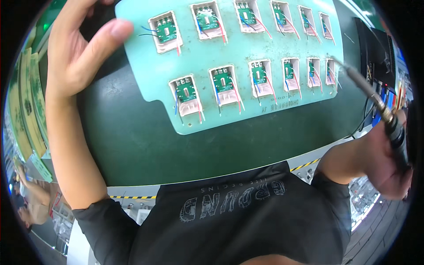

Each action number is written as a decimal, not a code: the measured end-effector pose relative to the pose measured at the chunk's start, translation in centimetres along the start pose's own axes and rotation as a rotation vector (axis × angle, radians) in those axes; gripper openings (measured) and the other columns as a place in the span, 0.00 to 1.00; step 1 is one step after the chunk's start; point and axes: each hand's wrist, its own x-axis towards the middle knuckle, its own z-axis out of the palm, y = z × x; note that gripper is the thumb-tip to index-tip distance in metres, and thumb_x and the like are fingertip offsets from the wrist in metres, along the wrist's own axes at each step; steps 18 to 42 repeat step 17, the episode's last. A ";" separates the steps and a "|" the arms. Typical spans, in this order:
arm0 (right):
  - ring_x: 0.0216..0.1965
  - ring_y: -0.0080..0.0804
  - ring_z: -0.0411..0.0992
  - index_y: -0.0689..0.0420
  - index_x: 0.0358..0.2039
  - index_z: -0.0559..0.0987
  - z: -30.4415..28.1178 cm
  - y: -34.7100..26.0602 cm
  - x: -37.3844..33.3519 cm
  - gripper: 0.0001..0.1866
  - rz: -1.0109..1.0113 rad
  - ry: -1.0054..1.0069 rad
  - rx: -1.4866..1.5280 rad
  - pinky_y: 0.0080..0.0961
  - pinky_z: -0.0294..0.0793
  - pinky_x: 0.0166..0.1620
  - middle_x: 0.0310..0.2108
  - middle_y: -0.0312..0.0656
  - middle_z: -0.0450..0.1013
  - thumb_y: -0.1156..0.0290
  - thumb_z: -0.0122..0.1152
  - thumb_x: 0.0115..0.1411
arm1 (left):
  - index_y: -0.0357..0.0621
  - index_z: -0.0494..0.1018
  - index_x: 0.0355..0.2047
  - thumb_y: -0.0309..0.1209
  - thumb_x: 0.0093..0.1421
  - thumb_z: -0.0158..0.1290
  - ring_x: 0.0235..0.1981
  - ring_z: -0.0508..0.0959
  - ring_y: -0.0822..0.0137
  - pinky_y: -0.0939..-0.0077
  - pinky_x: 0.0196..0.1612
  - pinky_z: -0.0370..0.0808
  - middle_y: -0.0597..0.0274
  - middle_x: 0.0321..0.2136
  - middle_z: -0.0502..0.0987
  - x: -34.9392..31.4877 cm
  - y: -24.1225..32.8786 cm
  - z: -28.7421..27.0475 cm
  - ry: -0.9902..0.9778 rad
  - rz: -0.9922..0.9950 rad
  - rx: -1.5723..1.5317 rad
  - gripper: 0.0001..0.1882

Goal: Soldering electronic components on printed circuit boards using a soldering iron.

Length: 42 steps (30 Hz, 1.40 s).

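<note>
A pale green fixture plate (190, 62) lies tilted before me, with two rows of cut-outs. Each cut-out holds a small white housing with a green circuit board (182, 92) and thin red, white, blue and black wires. At the plate's upper left edge is my left hand (81, 53), its thumb stretched out over the rim and apart from the other fingers, which are partly cut off by the picture's top. My right hand (380, 154) grips a soldering iron (376, 100) at the right. The iron's tip points up and left, close to the plate's right end.
Under the plate is a dark green work mat (198, 154). Curved green and tan boards (28, 106) stand at the left. Black equipment (375, 48) sits at the far right, with cables beside it. Another person (35, 198) is at the lower left.
</note>
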 end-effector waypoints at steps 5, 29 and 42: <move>0.18 0.27 0.51 0.58 0.22 0.72 2.8 -4.3 -1.7 0.12 -0.012 0.272 0.031 0.30 0.48 0.25 0.16 0.45 0.58 0.61 0.50 0.52 | 0.34 0.69 0.58 0.40 0.58 0.53 0.37 0.67 0.69 0.79 0.43 0.64 0.59 0.43 0.71 0.1 -1.5 0.1 0.012 0.092 -0.015 0.30; 0.18 0.28 0.58 0.67 0.31 0.74 3.9 -10.4 -4.2 0.15 -0.013 0.365 -0.081 0.29 0.54 0.24 0.21 0.48 0.65 0.67 0.43 0.60 | 0.44 0.71 0.59 0.31 0.57 0.55 0.35 0.67 0.72 0.82 0.37 0.64 0.64 0.42 0.75 -0.8 -2.3 0.3 0.089 0.153 0.041 0.27; 0.18 0.28 0.58 0.67 0.31 0.74 3.9 -10.4 -4.2 0.15 -0.013 0.365 -0.081 0.29 0.54 0.24 0.21 0.48 0.65 0.67 0.43 0.60 | 0.44 0.71 0.59 0.31 0.57 0.55 0.35 0.67 0.72 0.82 0.37 0.64 0.64 0.42 0.75 -0.8 -2.3 0.3 0.089 0.153 0.041 0.27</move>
